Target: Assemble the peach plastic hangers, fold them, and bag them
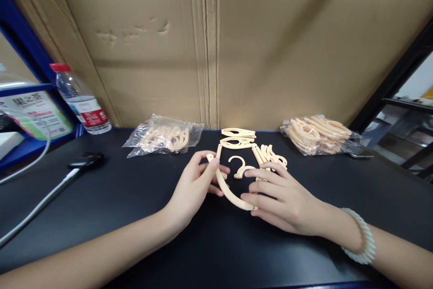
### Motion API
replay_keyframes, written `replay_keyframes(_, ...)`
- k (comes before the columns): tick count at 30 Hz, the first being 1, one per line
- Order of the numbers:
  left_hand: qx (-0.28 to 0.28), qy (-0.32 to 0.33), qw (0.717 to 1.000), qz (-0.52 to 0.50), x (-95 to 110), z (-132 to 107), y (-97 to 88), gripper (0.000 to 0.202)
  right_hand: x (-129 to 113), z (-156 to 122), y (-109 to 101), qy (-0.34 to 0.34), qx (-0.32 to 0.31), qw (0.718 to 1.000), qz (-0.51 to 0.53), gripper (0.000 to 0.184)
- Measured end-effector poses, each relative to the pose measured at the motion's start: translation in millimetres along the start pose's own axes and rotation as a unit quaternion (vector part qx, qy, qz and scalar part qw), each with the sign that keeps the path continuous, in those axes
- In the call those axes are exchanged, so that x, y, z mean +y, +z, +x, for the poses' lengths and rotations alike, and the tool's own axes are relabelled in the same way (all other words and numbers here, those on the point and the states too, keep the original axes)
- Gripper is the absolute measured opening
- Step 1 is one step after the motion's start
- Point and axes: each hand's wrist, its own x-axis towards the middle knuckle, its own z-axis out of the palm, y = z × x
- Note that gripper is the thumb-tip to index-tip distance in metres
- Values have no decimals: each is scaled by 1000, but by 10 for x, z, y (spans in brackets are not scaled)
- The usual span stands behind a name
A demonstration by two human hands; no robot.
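On a black table, our left hand and right hand pinch a curved strip, fingers clamped; bending harder could snap it.

This looks like a small workshop or packing room, where many of the same little parts get handled. A black table has a big sheet of brown cardboard standing along its far edge like a wall. Clear bags full of the same cream plastic pieces lie near that far edge. By the far left corner are blue metal shelves and a water bottle. A dark metal rack stands past the right edge.
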Motion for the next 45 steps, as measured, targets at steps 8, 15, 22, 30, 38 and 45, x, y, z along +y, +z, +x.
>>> replay_keyframes(8, -62, 430, 799, 414, -40, -38, -75, 37, -9, -47, 45, 62, 43, 997, 14, 8)
replay_keyframes(15, -167, 469, 673, 548, -44, -84, -6, 19, -94, -12, 68, 50, 42, 998, -2, 13)
replay_keyframes(22, -221, 437, 654, 577, -49, -85, 12, 26, -120, 4, 73, 46, 33, 998, 27, 16)
replay_keyframes(30, -232, 455, 650, 562, 36, -110, 6, 31, -102, 10, 85, 115, 19, 980, 162, 12)
replay_keyframes(38, -250, 497, 604, 570, 49, -59, -28, 30, -126, 44, 73, 130, 23, 972, 196, 11)
replay_keyframes(45, -266, 534, 582, 552, 129, -18, -82, 32, 28, 18, 30, 184, 80, 946, 253, 8)
